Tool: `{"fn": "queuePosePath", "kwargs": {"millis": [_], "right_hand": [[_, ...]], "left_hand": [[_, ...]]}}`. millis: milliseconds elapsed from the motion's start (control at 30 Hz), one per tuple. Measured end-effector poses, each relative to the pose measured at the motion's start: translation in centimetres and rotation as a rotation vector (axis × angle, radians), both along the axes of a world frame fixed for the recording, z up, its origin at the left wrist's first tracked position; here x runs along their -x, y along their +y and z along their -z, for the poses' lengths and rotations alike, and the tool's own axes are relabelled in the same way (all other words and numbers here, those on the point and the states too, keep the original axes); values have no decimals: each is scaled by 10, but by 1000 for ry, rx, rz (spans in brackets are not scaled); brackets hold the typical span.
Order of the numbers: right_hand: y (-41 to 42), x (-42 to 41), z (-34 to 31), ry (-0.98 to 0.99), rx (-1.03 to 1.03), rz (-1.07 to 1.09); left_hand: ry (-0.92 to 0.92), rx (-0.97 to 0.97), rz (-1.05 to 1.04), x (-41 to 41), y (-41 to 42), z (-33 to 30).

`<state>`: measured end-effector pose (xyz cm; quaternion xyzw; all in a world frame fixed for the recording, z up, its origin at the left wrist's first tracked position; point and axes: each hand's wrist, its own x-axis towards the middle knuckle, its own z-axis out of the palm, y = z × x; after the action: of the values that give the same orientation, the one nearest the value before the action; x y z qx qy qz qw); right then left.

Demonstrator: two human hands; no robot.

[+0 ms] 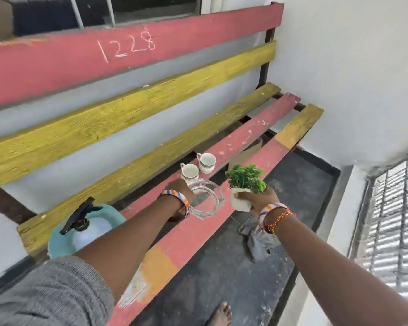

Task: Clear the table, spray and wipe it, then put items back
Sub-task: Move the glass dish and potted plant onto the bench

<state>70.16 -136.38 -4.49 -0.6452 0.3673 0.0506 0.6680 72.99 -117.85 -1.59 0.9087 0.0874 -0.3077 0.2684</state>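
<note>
Grey sleeve [45, 295] fills the bottom-left corner, the bare left forearm running up from it over the bench [198, 128]. At far left a spray bottle [85, 229] with a dark trigger head stands on the yellow slat, beside that forearm and untouched. Further right, the left hand [178, 196], a striped band at its wrist, is closed on the near-left rim of a glass ashtray [206, 200]; the dish sits over the red slats, and whether it rests on them or is lifted cannot be told. Just beyond the ashtray two white cups [198, 165] stand side by side on a red slat, the nearer one almost touching the dish's far rim. Right of these, the right hand [259, 200], with bands at its wrist, grips a small white pot holding a green plant [245, 178], held out past the front slat's edge. Below that wrist a grey cloth [259, 238] lies crumpled on the dark floor. A bare foot [218, 314] shows at the bottom edge.
</note>
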Motion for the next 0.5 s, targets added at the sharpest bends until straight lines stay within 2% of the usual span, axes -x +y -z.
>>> {"fn": "queuePosePath", "kwargs": {"millis": [100, 267, 400, 500], "right_hand": [[-46, -24, 13, 65, 4, -73], [-103, -55, 35, 116, -4, -33], [-121, -77, 52, 179, 9, -58], [-126, -92, 68, 198, -22, -87]], "left_hand": [[-25, -47, -48, -12, -24, 26], [111, -71, -95, -28, -59, 53], [75, -85, -182, -46, -72, 69], [161, -101, -175, -60, -76, 91]]}}
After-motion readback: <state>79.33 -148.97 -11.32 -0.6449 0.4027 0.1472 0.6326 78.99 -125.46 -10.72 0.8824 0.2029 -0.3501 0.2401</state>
